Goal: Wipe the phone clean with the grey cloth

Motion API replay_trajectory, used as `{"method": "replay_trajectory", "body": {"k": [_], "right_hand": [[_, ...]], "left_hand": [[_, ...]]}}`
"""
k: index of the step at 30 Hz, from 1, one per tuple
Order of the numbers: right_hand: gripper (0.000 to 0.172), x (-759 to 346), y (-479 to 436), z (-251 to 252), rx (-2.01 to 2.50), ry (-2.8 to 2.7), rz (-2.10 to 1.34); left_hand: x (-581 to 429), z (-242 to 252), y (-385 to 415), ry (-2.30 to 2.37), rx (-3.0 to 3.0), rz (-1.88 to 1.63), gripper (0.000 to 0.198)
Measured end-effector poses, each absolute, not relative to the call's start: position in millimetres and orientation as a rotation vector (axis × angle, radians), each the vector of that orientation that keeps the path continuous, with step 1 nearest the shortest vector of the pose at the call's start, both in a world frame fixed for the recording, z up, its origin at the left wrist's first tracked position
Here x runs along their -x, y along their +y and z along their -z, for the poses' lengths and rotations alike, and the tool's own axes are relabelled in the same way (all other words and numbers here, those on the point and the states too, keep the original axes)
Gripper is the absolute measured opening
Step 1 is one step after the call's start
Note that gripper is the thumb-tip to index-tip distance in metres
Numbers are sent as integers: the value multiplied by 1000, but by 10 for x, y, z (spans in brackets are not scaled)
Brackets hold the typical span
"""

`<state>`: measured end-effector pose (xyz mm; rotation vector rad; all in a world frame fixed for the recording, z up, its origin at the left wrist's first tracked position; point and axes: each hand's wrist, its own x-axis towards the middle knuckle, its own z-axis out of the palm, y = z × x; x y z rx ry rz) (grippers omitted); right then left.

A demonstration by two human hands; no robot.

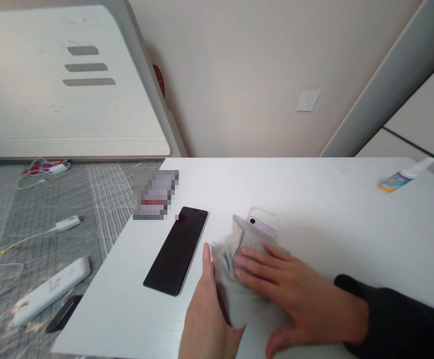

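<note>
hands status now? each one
Left hand: steadies the left edge of the cloth; grip cannot be told.
Right hand: open, flat on the cloth, pressing it over the pink phone.

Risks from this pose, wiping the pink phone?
The right hand presses a grey cloth over the pink phone; if the left hand loosens, the phone may skid. The black phone lies close beside it near the table edge and could get knocked off.

pink phone [263,224] mostly under cloth [239,279], blurred patch [156,194]
</note>
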<state>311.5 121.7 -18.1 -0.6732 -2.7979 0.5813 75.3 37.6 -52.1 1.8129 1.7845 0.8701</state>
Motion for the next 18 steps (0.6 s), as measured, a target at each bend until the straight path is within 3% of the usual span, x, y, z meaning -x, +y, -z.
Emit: {"method": "replay_trajectory", "body": {"k": [4,10,16,18], "right_hand": [[90,-3117,1334,227,818,-2739,-466],[100,-3172,1441,326,959,-2676,-346],[96,-3003,1253,194,567,-2821,-572],[88,-3027,1303,198,715,-2777,-528]], "left_hand": [[-753,512,390,1793,-1788,-855,119],[-776,494,395,1784,-1757,-879,120],[-769,480,390,1759,-1795,-865,124],[-770,468,395,1765,-1783,-871,123]]}}
